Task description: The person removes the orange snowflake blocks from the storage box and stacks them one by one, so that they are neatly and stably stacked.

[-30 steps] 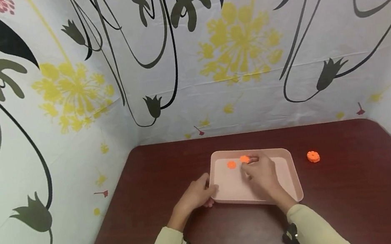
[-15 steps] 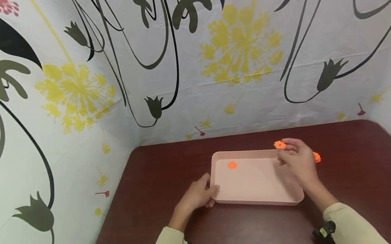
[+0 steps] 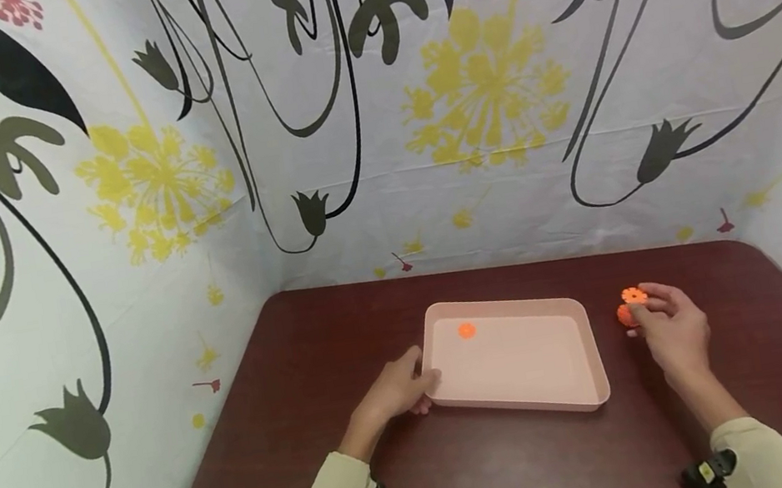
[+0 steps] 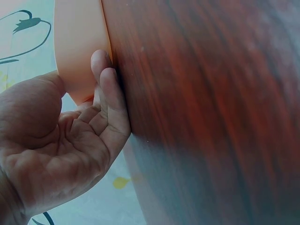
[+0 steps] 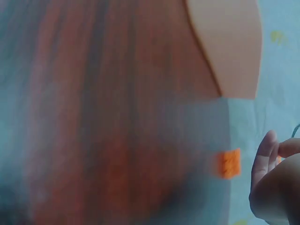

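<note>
A shallow pink tray (image 3: 524,401) lies on the table, with one flat orange flower-shaped piece (image 3: 467,331) in its back left part. My left hand (image 3: 395,387) grips the tray's left edge, thumb over the rim; the left wrist view shows fingers against the tray wall (image 4: 82,42). To the right of the tray, my right hand (image 3: 677,332) pinches another orange flower-shaped piece (image 3: 634,295) between thumb and fingers. That piece is just above a small stack of orange pieces (image 3: 626,317), partly hidden by the hand. In the right wrist view the stack (image 5: 229,164) appears beside the fingers.
The dark reddish wooden table (image 3: 516,470) has rounded back corners. Behind and to the sides hangs white cloth (image 3: 375,137) with a floral print. Black devices, such as the one on the right wrist (image 3: 710,475), are strapped at the cuffs.
My right hand has lifted one orange flower-shaped piece out of the tray and carried it right, over the stack. The left hand keeps hold of the tray, which has hardly moved.
</note>
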`<state>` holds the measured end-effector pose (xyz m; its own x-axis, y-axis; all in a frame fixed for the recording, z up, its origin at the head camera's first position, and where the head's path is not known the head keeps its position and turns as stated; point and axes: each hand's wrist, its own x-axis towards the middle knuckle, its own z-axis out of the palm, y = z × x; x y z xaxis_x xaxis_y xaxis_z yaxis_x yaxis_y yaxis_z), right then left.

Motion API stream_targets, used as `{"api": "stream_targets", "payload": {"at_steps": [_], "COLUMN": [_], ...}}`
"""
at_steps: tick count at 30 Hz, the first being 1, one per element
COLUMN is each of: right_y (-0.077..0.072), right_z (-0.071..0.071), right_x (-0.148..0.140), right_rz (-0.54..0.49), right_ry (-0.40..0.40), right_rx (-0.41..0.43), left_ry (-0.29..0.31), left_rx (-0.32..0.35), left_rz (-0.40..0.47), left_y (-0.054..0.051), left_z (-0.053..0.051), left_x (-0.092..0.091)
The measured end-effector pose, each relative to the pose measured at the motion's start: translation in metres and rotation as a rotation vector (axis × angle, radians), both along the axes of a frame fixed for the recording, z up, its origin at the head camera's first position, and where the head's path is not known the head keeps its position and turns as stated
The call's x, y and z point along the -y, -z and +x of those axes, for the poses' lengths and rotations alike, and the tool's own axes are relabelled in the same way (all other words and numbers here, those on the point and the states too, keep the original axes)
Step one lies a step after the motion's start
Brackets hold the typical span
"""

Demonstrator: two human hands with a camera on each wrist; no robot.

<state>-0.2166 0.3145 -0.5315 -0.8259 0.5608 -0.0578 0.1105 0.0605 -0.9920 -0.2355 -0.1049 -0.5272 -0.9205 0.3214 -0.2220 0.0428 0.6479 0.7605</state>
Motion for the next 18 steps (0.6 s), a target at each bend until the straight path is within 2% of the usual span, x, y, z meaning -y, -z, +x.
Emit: {"api": "stream_targets", "payload": {"at_steps": [3,6,11,15,18], "right_y": [0.007,0.010,0.008,0.007,0.009], "right_z": [0.002,0.002,0.000,-0.001,-0.001], "right_x": [-0.008,-0.013,-0.014,-0.011,-0.009], "right_rz": [0.028,0.105,0.264,0.296,0.330], "right_ry": [0.014,0.014,-0.047,-0.083,-0.080], "right_rx": [0.063,0.100,0.158,0.192,0.213], "left_ry": [0.000,0.007,0.000,-0.005,-0.005], "left_rx": [-0.003,-0.008,-0.011,-0.017,-0.018], "left_rz": [-0.002,0.003,0.018,0.020,0.016], "left_y": [0.000,0.001,0.003,0.002,0.002], "left_z": [0.000,-0.001,-0.002,0.000,0.000], "left_x": [0.000,-0.001,-0.002,-0.001,0.001]}}
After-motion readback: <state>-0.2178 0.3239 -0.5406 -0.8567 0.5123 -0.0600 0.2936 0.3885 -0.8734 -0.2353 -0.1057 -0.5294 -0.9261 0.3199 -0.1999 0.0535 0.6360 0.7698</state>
